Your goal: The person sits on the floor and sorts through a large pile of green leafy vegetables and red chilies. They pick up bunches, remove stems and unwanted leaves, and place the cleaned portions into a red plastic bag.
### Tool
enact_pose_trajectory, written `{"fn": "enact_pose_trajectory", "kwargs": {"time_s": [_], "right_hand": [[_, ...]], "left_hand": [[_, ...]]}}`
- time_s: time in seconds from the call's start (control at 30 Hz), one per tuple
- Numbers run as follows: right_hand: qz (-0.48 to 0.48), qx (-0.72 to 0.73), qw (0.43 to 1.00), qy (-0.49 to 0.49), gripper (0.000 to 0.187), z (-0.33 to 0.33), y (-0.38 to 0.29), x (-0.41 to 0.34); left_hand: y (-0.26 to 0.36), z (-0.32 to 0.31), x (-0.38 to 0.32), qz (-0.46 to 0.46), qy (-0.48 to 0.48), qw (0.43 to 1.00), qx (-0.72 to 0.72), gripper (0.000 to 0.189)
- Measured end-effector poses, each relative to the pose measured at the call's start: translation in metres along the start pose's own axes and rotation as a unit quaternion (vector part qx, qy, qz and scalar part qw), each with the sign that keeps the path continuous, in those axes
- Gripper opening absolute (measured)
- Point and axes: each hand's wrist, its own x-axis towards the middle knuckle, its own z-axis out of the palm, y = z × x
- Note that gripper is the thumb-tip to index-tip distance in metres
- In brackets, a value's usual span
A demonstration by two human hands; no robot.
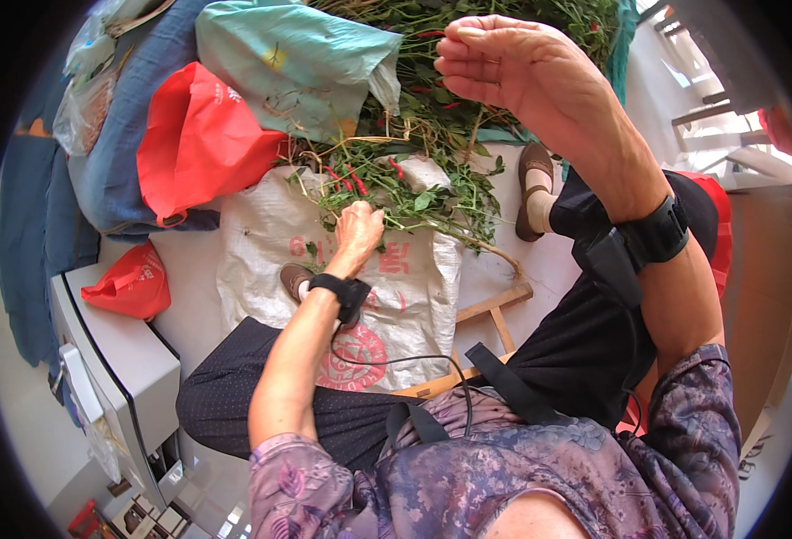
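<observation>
An uprooted chili pepper plant point(429, 199) with red pods lies across a white woven sack point(268, 269), its bare root end pointing to the lower right. My left hand point(359, 226) is closed at the plant's near leafy edge, just below a red chili pepper point(359, 183); its fingertips are partly hidden. Raised closer to the camera, my right hand point(503, 71) shows its palm, the fingers bent and the thumb near the index finger. A red chili point(428, 34) appears right at those fingertips, and whether they pinch it is unclear. Behind is a heap of chili plants point(429, 111).
A pale green cloth bag point(288, 67) lies against the heap, beside a red bag point(200, 141) and blue fabric point(109, 135). A small red bag point(133, 283) sits on a white cabinet point(126, 350) at left. A wooden frame point(497, 310) stands between my legs; a cardboard box point(759, 283) is at right.
</observation>
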Motion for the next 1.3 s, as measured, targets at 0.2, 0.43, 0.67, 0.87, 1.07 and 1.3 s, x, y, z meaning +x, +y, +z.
{"fn": "enact_pose_trajectory", "kwargs": {"time_s": [0.2,0.43,0.67,0.87,1.07,1.3], "right_hand": [[0.03,0.056,0.996,0.062,0.007,0.006,-0.016,-0.01],[0.017,0.081,0.995,0.055,0.008,-0.002,-0.024,-0.014],[0.027,0.086,0.995,0.047,0.007,-0.004,-0.028,-0.015],[0.01,-0.015,0.998,0.053,0.012,-0.017,-0.017,-0.025],[0.053,-0.109,0.991,0.048,0.009,0.019,0.005,-0.015],[0.077,-0.267,0.96,0.014,0.009,0.019,0.054,0.006]], "left_hand": [[0.036,0.063,0.027,-0.071,0.082,0.992,-0.062,0.034],[0.037,0.1,0.06,-0.294,0.026,0.94,-0.171,0.035],[-0.014,0.103,0.051,-0.231,0.118,0.905,-0.337,0.014],[0.034,0.04,0.014,-0.147,0.099,0.876,-0.448,0.014],[0.039,-0.01,0.0,-0.016,0.162,0.848,-0.504,0.012],[0.097,-0.066,-0.036,0.032,0.155,0.822,-0.548,0.015]]}}
